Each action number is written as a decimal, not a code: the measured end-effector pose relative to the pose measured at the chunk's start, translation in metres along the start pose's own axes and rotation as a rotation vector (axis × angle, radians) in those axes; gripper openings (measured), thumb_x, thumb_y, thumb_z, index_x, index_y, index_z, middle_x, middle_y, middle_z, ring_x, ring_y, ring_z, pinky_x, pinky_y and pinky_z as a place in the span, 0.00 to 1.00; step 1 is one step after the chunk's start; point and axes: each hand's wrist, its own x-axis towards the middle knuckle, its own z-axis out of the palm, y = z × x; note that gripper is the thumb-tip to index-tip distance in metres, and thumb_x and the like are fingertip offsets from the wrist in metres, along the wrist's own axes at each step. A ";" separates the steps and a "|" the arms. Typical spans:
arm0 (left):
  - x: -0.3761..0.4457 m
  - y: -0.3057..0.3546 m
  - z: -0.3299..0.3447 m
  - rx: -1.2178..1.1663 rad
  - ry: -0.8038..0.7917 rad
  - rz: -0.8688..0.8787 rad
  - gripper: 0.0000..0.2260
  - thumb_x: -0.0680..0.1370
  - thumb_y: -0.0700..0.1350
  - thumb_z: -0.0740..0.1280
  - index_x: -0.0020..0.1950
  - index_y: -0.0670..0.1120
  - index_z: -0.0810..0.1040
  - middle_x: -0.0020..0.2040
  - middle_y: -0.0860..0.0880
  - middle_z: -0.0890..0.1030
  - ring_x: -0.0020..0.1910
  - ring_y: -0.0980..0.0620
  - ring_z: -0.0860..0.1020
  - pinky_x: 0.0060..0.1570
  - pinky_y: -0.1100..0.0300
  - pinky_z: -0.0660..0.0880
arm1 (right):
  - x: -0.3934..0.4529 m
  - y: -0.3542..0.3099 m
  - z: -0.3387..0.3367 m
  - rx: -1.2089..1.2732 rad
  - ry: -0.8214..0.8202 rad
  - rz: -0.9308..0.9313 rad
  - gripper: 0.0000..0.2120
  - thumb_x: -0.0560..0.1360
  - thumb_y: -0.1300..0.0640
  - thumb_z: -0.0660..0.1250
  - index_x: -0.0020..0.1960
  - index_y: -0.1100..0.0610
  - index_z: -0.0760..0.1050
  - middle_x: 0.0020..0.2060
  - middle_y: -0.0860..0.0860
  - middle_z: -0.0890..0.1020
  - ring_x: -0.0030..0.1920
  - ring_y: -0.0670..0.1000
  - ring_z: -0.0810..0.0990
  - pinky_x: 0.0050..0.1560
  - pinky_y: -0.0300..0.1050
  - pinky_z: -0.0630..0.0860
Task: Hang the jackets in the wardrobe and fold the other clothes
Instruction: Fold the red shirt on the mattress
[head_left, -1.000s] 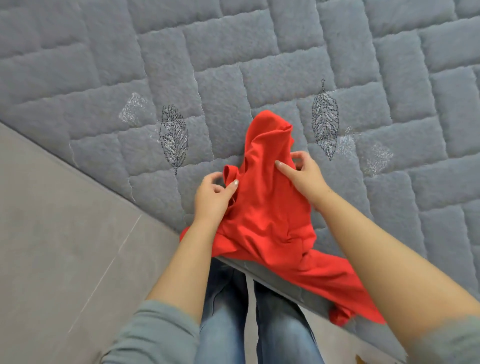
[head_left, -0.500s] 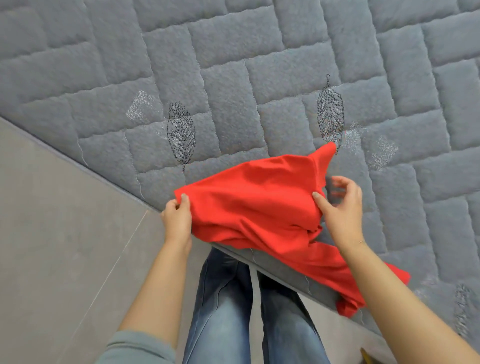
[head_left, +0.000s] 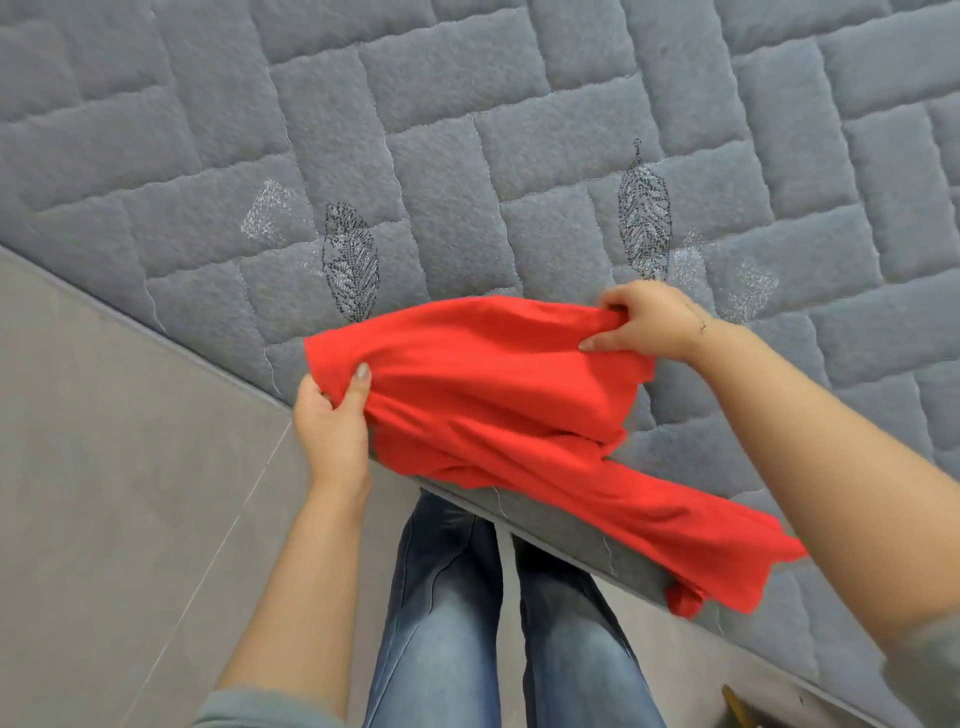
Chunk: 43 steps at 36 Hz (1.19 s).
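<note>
A red garment (head_left: 498, 384) is stretched between my two hands above the near edge of a grey quilted bed (head_left: 467, 130). My left hand (head_left: 332, 421) pinches its left edge, thumb on top. My right hand (head_left: 644, 322) grips the bunched upper right corner. A loose part of the garment trails down to the right, over the bed's edge, and ends in a crumpled tip (head_left: 691, 597).
The bed's near edge (head_left: 561, 535) runs diagonally from upper left to lower right. A grey tiled floor (head_left: 104, 493) lies to the left and below. My legs in blue jeans (head_left: 441, 623) stand against the bed's side. A small brownish object (head_left: 737, 701) shows at the bottom right.
My hands have drawn apart, spreading the red garment from a bunched, upright shape into a wide band. My right hand has shifted to the right and up on the fabric.
</note>
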 end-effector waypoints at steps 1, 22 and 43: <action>0.004 0.002 -0.002 0.004 0.078 -0.023 0.09 0.77 0.38 0.70 0.43 0.50 0.73 0.42 0.53 0.78 0.39 0.59 0.75 0.45 0.67 0.73 | -0.005 0.003 -0.004 0.046 -0.032 0.019 0.20 0.68 0.42 0.75 0.34 0.53 0.70 0.30 0.49 0.72 0.35 0.52 0.73 0.35 0.45 0.64; -0.003 0.026 0.142 0.837 -0.878 0.382 0.09 0.78 0.50 0.69 0.47 0.45 0.80 0.42 0.50 0.80 0.43 0.54 0.76 0.48 0.56 0.71 | -0.074 0.044 0.077 1.392 0.222 0.493 0.19 0.77 0.70 0.58 0.66 0.63 0.73 0.53 0.53 0.78 0.52 0.50 0.76 0.45 0.39 0.70; -0.027 0.098 -0.012 -0.054 -0.534 -0.166 0.14 0.74 0.54 0.64 0.54 0.48 0.81 0.51 0.50 0.85 0.48 0.55 0.84 0.45 0.58 0.82 | -0.018 -0.059 0.075 1.556 -0.240 0.259 0.12 0.81 0.51 0.57 0.47 0.53 0.76 0.51 0.50 0.80 0.46 0.47 0.77 0.47 0.41 0.71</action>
